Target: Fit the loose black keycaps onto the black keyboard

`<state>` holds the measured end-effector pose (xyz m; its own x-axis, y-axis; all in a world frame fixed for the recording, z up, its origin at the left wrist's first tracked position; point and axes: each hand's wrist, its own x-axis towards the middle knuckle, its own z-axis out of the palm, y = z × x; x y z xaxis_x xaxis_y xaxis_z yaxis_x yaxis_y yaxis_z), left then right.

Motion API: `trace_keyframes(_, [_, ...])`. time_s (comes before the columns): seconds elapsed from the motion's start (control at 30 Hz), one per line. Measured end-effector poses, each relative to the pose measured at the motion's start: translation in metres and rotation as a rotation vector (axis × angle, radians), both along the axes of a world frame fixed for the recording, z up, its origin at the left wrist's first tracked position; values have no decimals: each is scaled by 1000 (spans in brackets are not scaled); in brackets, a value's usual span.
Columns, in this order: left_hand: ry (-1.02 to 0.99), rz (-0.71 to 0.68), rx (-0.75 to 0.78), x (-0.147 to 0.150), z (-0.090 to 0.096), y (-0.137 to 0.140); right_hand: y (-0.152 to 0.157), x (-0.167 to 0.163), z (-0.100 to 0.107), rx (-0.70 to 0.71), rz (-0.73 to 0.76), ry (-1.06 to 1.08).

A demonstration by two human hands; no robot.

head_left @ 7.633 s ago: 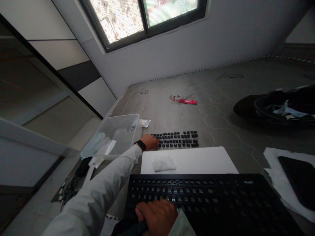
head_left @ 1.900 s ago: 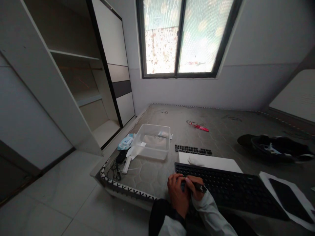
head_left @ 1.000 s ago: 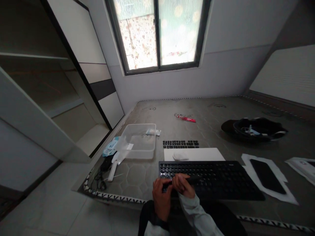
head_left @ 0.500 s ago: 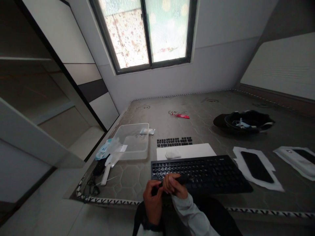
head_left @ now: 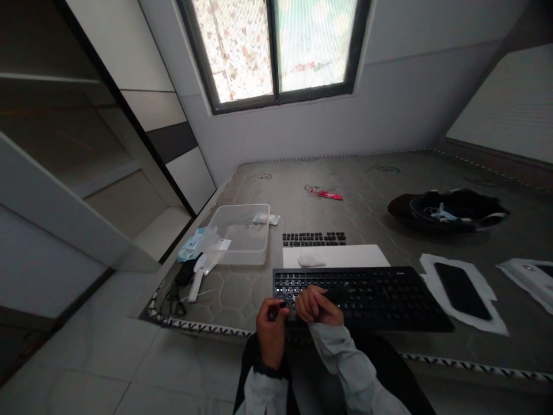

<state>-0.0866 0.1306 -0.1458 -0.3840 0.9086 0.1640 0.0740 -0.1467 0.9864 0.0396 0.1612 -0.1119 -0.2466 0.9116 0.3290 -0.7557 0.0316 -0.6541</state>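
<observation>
The left hand [head_left: 271, 323] is pinching one black piece [head_left: 283, 304] between thumb and forefinger, bottom centre of the frame. The right hand [head_left: 317, 305], just beside it, is curling its fingers around one dark handle [head_left: 337, 295], whose outline is blending into the keyboard behind. That one keyboard [head_left: 401, 300] is lying right of lower centre, its left end nearest the hands. Above it one white board [head_left: 349, 255] is bearing one cloth [head_left: 311, 261], and beyond are sitting rows of loose keys [head_left: 314, 238], too small to count. Left of centre one clear tub [head_left: 246, 257] is standing. One red packet [head_left: 328, 195] is lying at upper centre. Toward the right edge one cap [head_left: 401, 207] is resting above two white wrappers [head_left: 499, 321], each holding a dark slab [head_left: 462, 291].
</observation>
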Motion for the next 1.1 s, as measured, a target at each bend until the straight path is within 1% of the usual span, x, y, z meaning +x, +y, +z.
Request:
trace_keyframes(0.07, [-46,18,-16,-4,0,0,0,5,1,-42,-7,-82])
trace_keyframes(0.13, [-68,8,-27,-7,1,-1,1,10,2,-28,-85,-276])
trace_keyframes(0.23, [-65,-41,-52,-8,1,-5,1,14,6,131,-314,-693])
trace_keyframes(0.3, [-51,-65,-63,-8,1,-7,1,14,9,258,-447,-904])
trace_keyframes(0.37, [-57,-73,-58,-8,0,-8,2,13,10,354,-518,-1013])
trace_keyframes(0.43, [-85,-73,-43,-9,1,-9,3,12,8,440,-554,-1069])
trace_keyframes(0.53, [-83,-61,-33,-10,1,-9,5,13,1,511,-537,-1153])
trace_keyframes(0.7, [19,-35,-30,-12,2,-9,5,12,-7,562,-485,-1252])
trace_keyframes(0.8, [23,-54,-45,-11,1,-7,3,9,-7,508,-480,-1326])
trace_keyframes(0.93, [-35,-100,-83,-12,-2,-3,1,8,-7,434,-443,-1419])
trace_keyframes(1.0, [-51,-83,-96,-12,-2,0,2,10,-8,419,-427,-1460])
trace_keyframes(1.1, [-46,-22,-112,-14,-4,4,3,15,-7,401,-419,-1519])
